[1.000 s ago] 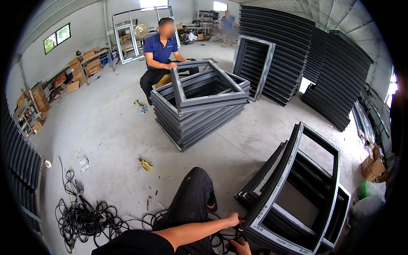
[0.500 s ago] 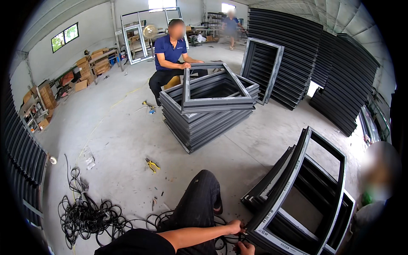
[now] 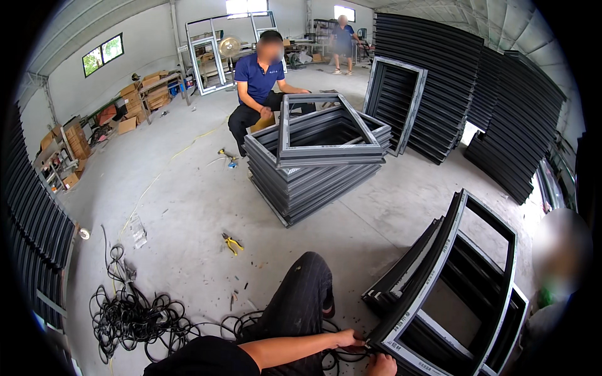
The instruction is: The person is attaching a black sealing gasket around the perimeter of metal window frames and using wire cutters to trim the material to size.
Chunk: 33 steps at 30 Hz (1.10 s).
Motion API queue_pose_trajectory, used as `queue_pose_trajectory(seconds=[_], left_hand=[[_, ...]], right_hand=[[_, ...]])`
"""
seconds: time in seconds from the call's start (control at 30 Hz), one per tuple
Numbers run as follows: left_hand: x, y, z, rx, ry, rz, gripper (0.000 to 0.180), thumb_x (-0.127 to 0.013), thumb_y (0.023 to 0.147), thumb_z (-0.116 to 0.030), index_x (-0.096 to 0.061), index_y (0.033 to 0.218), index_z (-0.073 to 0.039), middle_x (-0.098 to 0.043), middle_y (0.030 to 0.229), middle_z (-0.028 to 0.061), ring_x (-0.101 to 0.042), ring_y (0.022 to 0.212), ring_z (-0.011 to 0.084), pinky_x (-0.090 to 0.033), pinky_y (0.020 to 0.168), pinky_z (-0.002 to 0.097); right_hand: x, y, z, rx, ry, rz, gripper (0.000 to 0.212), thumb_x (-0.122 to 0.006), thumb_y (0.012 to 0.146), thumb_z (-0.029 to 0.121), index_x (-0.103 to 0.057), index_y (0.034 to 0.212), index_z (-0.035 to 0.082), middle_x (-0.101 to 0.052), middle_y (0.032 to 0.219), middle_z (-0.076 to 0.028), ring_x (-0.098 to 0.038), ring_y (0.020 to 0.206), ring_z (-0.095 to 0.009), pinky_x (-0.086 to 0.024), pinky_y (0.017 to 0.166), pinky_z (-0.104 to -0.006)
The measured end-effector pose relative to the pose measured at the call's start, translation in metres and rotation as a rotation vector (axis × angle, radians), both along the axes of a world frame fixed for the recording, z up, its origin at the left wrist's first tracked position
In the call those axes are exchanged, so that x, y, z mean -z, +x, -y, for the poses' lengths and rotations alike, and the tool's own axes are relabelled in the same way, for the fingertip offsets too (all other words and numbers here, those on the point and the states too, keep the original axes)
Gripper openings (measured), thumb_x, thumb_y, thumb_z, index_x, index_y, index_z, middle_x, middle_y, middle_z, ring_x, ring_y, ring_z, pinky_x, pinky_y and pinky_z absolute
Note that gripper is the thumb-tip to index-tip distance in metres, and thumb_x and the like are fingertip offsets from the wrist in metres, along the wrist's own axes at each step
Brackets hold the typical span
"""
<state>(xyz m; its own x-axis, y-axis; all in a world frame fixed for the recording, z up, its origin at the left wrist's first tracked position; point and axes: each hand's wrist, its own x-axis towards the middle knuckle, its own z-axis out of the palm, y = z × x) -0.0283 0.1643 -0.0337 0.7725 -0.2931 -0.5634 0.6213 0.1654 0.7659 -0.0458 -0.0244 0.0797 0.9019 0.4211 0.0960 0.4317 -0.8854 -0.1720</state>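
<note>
My left hand (image 3: 346,339) is closed in a pinch at the near corner of a dark grey window frame (image 3: 433,266), on what looks like a thin black strip. Close beside it, my right hand (image 3: 381,365) is curled at the frame's lower edge; its fingertips are partly hidden, and what they hold cannot be made out. The frame leans tilted over other frames at my right. Loops of the black strip (image 3: 335,358) lie below my hands, and a large tangle of it (image 3: 135,319) is heaped on the floor at left.
A co-worker (image 3: 260,81) sits behind a stack of frames (image 3: 313,194), with one loose frame (image 3: 329,150) askew on top. Yellow-handled pliers (image 3: 232,244) lie on the floor. Tall frame stacks (image 3: 426,81) stand at back right; another person (image 3: 343,44) is farther off.
My right hand has moved right, up against the frame's edge, while my left stays at the corner. The co-worker's hand has come off the top frame. The whole view has shifted slightly.
</note>
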Motion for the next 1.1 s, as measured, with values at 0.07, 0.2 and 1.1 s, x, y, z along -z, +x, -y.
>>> queue_pose_trajectory(seconds=[0.07,0.2,1.1], left_hand=[[0.003,-0.004,0.000,-0.026,-0.103,-0.040,0.022,-0.067,0.087,-0.025,-0.069,0.094,-0.005,-0.066,0.076,0.0018,-0.060,0.067,0.0087,-0.046,0.057,0.0234],[0.001,-0.006,0.005,-0.040,-0.026,0.017,0.018,-0.065,0.088,-0.021,-0.069,0.091,-0.005,-0.066,0.073,0.0021,-0.060,0.064,0.0095,-0.046,0.056,0.0237],[0.027,-0.015,0.044,-0.264,-0.033,-0.051,0.023,-0.069,0.085,-0.029,-0.067,0.084,-0.007,-0.059,0.066,-0.0015,-0.049,0.053,0.0069,-0.036,0.048,0.0242]], right_hand=[[0.005,0.001,0.001,-0.002,-0.009,0.002,0.024,-0.059,0.086,0.030,-0.065,0.078,0.008,-0.060,0.072,-0.013,-0.060,0.068,-0.032,-0.048,0.060,-0.0421],[0.006,0.001,0.002,-0.009,0.013,0.031,0.026,-0.059,0.087,0.032,-0.065,0.076,0.009,-0.060,0.068,-0.013,-0.059,0.064,-0.032,-0.047,0.058,-0.0425],[0.029,0.007,0.001,-0.053,-0.013,0.026,0.017,-0.059,0.083,0.023,-0.066,0.077,0.009,-0.060,0.065,-0.013,-0.059,0.058,-0.033,-0.047,0.054,-0.0433]])
